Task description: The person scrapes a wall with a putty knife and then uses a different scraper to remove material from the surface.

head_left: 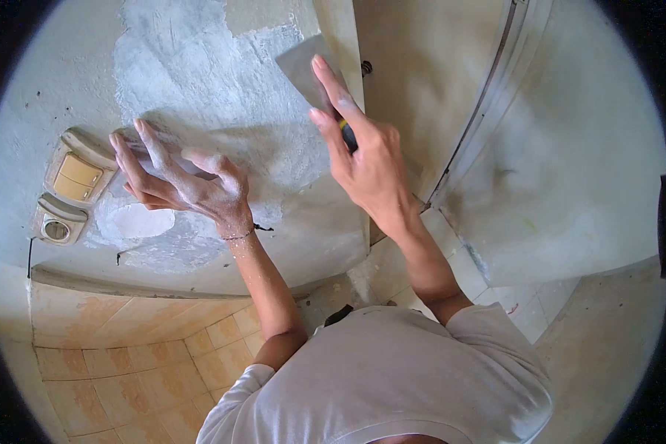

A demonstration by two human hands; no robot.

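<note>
My right hand (pixel 368 157) grips a putty knife (pixel 307 70) by its dark handle with a bit of yellow. The index finger lies along the wide grey blade, which is up by the wall's corner edge. White filler (pixel 200 74) covers a rough patch of the wall to the blade's left. My left hand (pixel 192 181), dusted white, is held in front of the wall with its fingers apart and nothing visible in them. Below that hand is a smooth, whiter oval spot (pixel 142 220).
A cream light switch (pixel 78 176) and a round socket (pixel 55 229) are on the wall at left. Orange-patterned tiles (pixel 126 385) line the lower left. On the right, a door frame (pixel 488 96) runs beside a pale panel (pixel 570 185).
</note>
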